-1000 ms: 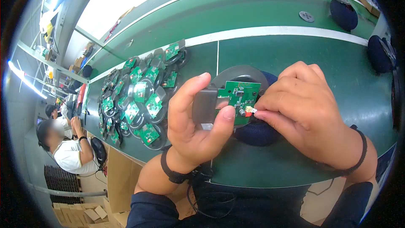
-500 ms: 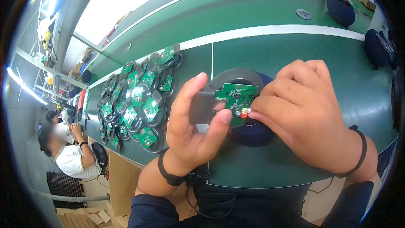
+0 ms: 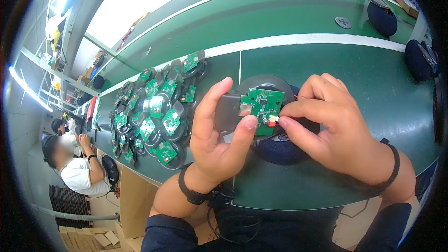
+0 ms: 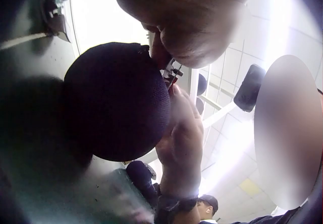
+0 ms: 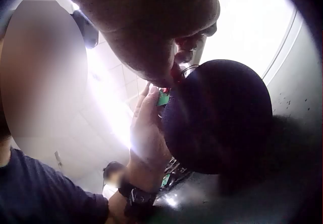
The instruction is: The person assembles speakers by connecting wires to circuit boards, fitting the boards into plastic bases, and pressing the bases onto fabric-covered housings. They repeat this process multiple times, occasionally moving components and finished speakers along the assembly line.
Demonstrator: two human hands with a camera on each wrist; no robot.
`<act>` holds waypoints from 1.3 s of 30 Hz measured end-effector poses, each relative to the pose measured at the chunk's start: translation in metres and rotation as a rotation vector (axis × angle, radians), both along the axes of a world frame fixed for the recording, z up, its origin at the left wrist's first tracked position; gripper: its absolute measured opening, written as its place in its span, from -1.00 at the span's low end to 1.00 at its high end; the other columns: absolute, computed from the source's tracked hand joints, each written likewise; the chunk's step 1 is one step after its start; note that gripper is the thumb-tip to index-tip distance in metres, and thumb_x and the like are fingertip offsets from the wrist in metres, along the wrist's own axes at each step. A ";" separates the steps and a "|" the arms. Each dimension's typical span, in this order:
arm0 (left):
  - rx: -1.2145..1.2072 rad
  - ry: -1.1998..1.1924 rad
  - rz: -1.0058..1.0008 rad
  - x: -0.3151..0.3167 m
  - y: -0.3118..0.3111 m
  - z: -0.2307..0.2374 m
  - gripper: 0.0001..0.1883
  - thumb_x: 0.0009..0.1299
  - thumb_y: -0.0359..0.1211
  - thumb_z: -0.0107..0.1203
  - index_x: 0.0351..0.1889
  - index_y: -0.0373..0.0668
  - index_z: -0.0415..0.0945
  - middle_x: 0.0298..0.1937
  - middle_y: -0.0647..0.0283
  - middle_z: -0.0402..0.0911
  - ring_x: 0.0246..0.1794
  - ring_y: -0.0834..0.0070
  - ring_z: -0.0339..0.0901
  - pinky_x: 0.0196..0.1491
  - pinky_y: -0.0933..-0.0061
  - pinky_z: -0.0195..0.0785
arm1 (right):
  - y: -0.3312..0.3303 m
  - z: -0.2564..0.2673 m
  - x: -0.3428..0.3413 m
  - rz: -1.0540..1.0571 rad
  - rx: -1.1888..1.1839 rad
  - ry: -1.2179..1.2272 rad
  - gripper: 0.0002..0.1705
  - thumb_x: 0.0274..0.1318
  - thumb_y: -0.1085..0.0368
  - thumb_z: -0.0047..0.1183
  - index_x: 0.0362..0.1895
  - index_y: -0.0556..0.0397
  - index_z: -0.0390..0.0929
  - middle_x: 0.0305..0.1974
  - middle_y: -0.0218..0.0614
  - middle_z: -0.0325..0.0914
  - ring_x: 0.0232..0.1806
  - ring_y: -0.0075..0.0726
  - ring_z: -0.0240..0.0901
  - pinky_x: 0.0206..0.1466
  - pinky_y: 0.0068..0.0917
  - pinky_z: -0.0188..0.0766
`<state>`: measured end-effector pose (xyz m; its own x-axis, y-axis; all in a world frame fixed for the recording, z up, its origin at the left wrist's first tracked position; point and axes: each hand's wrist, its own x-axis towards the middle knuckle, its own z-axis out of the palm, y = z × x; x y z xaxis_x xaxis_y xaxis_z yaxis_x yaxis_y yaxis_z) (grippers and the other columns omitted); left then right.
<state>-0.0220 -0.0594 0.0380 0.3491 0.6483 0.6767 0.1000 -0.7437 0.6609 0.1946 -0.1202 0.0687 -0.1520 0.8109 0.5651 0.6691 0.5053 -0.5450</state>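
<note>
A green circuit board (image 3: 263, 102) sits on a dark grey round plastic base (image 3: 266, 81) with a square block (image 3: 227, 112) at its left. My left hand (image 3: 214, 144) grips this base between thumb and fingers, the thumb at the board's lower left edge. With thumb and index fingertip my right hand (image 3: 336, 128) pinches a small white plug (image 3: 277, 119), right at the red and cream sockets (image 3: 271, 122) on the board. Below stands a round dark blue fabric-covered housing (image 3: 277, 154), partly hidden under the base; its rounded side (image 4: 116, 103) fills the left wrist view.
Many similar bases with boards (image 3: 154, 107) lie piled on the green table (image 3: 289, 186) to the left. More dark blue housings (image 3: 381, 18) and a grey perforated disc (image 3: 343, 22) are at the back right. Another person (image 3: 81, 172) sits at far left.
My right hand has turned and drawn slightly down, so its index finger and thumb show more clearly at the plug. My left hand keeps its grip on the base.
</note>
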 end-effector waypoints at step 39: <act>-0.415 -0.296 -0.114 0.012 0.001 -0.003 -0.43 0.45 -0.52 0.16 0.40 -0.22 0.20 -0.01 0.29 0.55 -0.05 0.62 0.49 0.07 0.53 0.37 | 0.006 -0.006 0.005 0.041 -0.099 0.161 -0.82 0.07 0.39 0.32 -0.19 0.04 0.71 -0.41 -0.37 0.50 -0.39 -0.39 0.40 -0.28 -0.44 0.24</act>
